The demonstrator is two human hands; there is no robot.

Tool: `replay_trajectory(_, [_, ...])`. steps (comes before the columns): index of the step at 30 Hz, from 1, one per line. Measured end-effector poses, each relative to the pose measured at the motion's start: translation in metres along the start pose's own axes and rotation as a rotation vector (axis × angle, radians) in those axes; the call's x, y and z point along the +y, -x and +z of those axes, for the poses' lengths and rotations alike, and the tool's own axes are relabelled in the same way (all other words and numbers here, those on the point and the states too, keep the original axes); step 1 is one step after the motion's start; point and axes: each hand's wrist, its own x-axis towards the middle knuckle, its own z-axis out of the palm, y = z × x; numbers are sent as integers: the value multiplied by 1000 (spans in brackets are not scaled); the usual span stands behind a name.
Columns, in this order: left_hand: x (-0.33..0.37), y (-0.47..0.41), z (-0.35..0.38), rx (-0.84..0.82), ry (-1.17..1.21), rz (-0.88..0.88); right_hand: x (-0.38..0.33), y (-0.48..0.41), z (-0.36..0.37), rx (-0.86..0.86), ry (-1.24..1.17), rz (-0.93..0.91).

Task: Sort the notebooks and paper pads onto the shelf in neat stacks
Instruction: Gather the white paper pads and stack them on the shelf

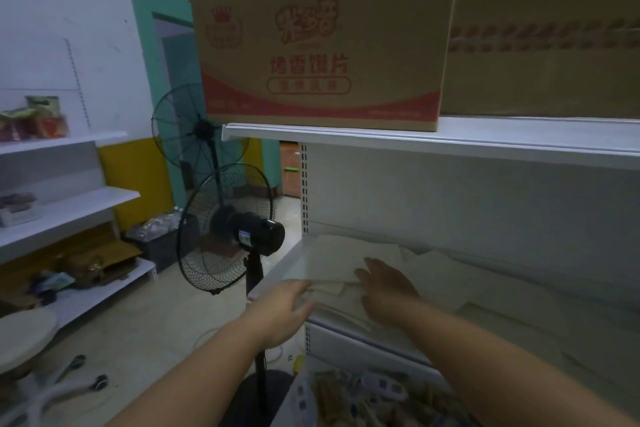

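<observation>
Pale cream paper pads lie in a loose pile at the left end of the white middle shelf. More pale pads spread to the right along the same shelf, unevenly overlapped. My left hand is at the shelf's front left corner, its fingers on the edge of the near pad. My right hand lies flat on top of the pile, fingers straight and pointing to the back left. Both forearms reach in from the bottom of the view.
A large printed cardboard box and a plain one sit on the upper shelf. Two black standing fans are just left of the shelf end. A lower shelf holds small packaged goods. White wall shelves stand at far left.
</observation>
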Motion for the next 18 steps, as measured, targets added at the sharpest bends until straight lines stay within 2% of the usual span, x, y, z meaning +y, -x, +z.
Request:
replay_trajectory(4, [-12, -13, 3, -12, 81, 14, -1, -39, 15, -38, 29, 27])
replay_trajectory(7, [-23, -27, -10, -11, 144, -24, 5, -51, 22, 0, 148, -51])
replay_trajectory(11, [-39, -58, -30, 18, 239, -84, 22, -66, 19, 342, 217, -177])
replay_trajectory(12, [-41, -68, -35, 74, 371, -149, 29, -70, 14, 434, 227, -189])
replay_trajectory(14, [-50, -84, -44, 189, 828, -349, 42, -73, 0, 604, 226, -193])
replay_trajectory(16, [-61, -96, -49, 107, 1245, -470, 46, -73, -15, 808, 54, -283])
replay_trajectory(18, [-72, -101, -49, -76, 1491, -508, 38, -74, -21, 941, -149, -455])
